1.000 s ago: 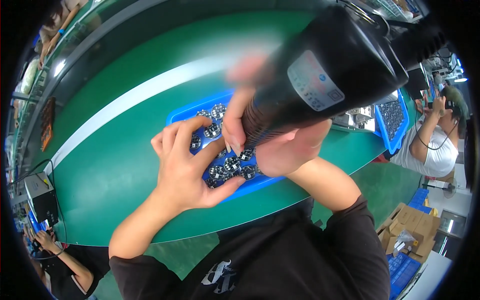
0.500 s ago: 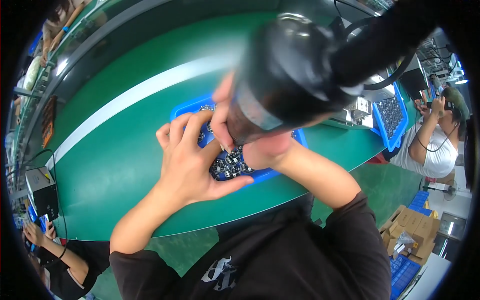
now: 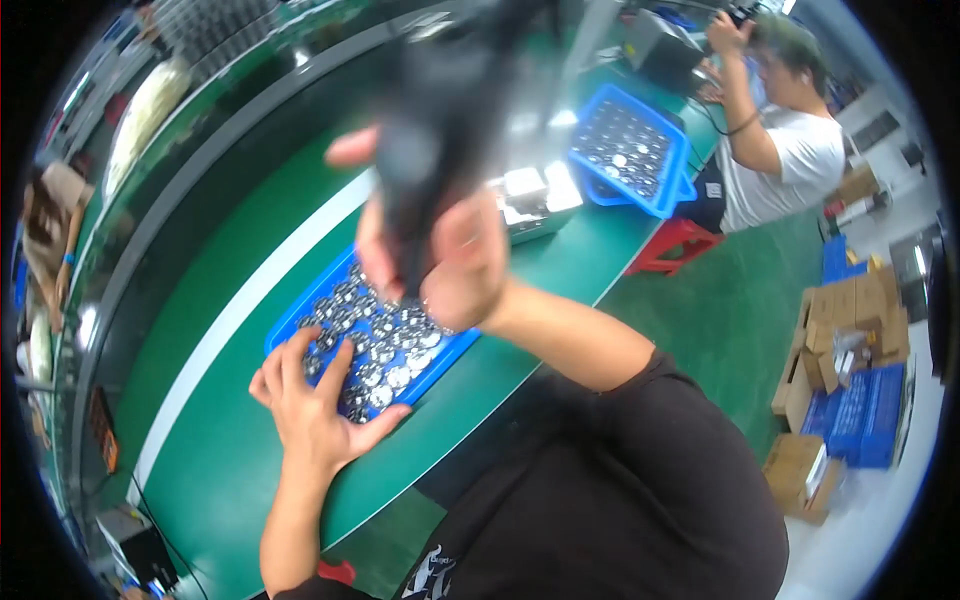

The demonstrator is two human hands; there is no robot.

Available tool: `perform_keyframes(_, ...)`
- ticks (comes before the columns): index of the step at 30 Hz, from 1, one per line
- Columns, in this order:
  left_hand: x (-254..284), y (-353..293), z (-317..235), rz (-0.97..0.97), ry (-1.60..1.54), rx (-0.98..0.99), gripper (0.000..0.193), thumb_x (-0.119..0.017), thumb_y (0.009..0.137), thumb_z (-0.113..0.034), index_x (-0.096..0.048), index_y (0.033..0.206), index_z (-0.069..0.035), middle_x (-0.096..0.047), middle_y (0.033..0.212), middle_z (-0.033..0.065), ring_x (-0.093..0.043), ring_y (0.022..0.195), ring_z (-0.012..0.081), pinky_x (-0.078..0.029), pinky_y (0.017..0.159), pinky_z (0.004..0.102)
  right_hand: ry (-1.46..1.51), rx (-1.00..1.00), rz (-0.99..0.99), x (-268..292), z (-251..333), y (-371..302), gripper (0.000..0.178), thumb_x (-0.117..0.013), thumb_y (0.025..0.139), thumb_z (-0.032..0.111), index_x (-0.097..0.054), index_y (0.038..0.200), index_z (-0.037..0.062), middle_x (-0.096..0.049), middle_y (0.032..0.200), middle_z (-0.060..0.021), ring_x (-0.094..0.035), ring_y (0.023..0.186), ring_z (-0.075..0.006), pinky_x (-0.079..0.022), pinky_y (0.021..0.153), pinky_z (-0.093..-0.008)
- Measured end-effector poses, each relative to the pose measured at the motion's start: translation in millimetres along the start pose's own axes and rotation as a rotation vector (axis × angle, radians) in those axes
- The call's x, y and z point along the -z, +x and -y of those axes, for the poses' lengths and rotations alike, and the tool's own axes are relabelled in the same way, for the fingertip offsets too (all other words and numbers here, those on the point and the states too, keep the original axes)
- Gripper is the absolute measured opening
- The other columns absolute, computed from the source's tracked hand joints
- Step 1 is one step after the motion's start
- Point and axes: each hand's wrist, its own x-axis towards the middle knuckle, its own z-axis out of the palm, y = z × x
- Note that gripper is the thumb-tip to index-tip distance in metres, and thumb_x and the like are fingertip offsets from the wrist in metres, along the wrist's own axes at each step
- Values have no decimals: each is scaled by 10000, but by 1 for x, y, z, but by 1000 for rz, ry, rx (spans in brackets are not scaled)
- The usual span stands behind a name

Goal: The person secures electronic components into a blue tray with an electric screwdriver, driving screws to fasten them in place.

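right hand (image 3: 455,265) grasping blurred dark tool (image 3: 440,110), top cut off | left hand (image 3: 315,405) released, fingers spread on blue tray (image 3: 290,325) | tray parts partly hidden

The black tool (image 3: 440,130) in the right hand (image 3: 450,260) is lifting toward the top centre, uncovering more of the blue tray (image 3: 300,315); the left hand (image 3: 315,405) is sliding to the tray's lower-left corner.

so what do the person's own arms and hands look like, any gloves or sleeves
No gloves: both the left hand and the right hand are bare, and no ring, watch or band shows on either. The forearms are bare too. The person wears a black short-sleeved shirt; its sleeve ends near the right elbow. A small white print sits on the shirt front.
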Motion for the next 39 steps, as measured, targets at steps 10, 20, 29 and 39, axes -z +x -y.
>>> perform_keyframes(10,2,0,-4,25,-24,-31,710,-748,632,-642,-702,1095,-107,-533,1301,183,-472,1199,364,-275,1009,478,-245,257,-279,101,69,28,636,-420,1001,605,-519,1105,-15,-539,614,-68,-516,463,-122,-418,452,-250)
perform_keyframes(20,3,-3,-4,-25,-67,-44,637,-773,634,-587,-711,1053,-112,-587,1221,122,-513,1126,312,-298,968,451,-370,88,-245,99,55,9,774,-327,945,746,-484,1196,30,-469,593,-14,-456,436,-116,-375,422,-265)
perform_keyframes(29,-11,-18,-13,-165,-130,-124,470,-852,631,-310,-727,1058,-160,-632,1095,26,-568,968,221,-346,889,392,103,17,62,46,44,-4,971,-338,859,846,-358,1309,-14,-495,600,-62,-484,419,-168,-425,395,-297)
perform_keyframes(39,1,10,-4,-81,-169,15,511,-805,664,-438,-722,1048,-111,-591,1173,92,-534,1057,277,-334,912,425,7,-128,241,-12,-13,24,993,-352,798,900,-380,1326,60,-512,602,-70,-497,446,-161,-450,442,-286)
